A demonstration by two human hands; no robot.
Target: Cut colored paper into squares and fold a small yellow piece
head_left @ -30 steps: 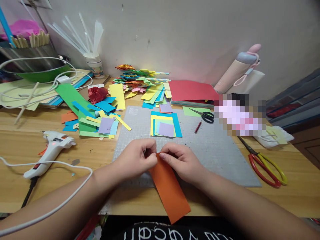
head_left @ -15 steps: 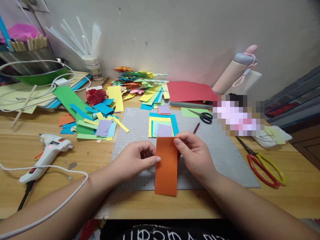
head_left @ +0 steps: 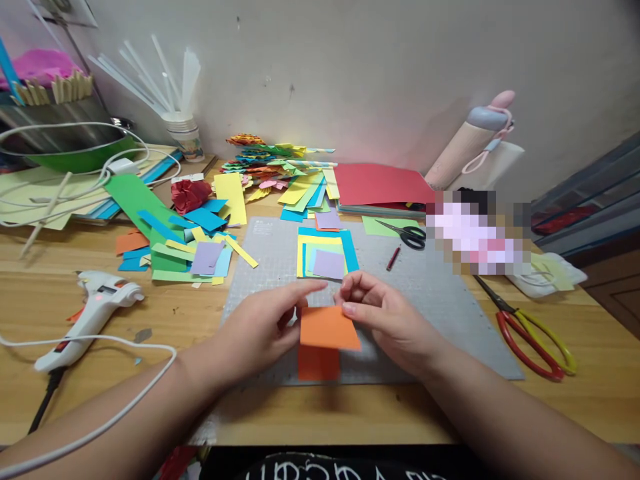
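Observation:
A strip of orange paper is bent over above the cutting mat, its upper part tilted towards me and a darker lower part hanging beneath. My right hand pinches its upper right corner between thumb and fingers. At the left edge, my left hand has its thumb and curled fingers against the paper, while the index finger stretches out over the far side. Just beyond the hands, a stack of coloured paper squares lies on the grey cutting mat, with lilac on top.
Black-handled scissors and a dark red pencil-like stick lie behind my right hand. Larger red-and-yellow-handled scissors rest at the right. A glue gun with white cable and paper scraps are on the left.
The orange paper was upright and flat; now it is bent over and lower. Both hands have shifted with it, and my left index finger has stretched out.

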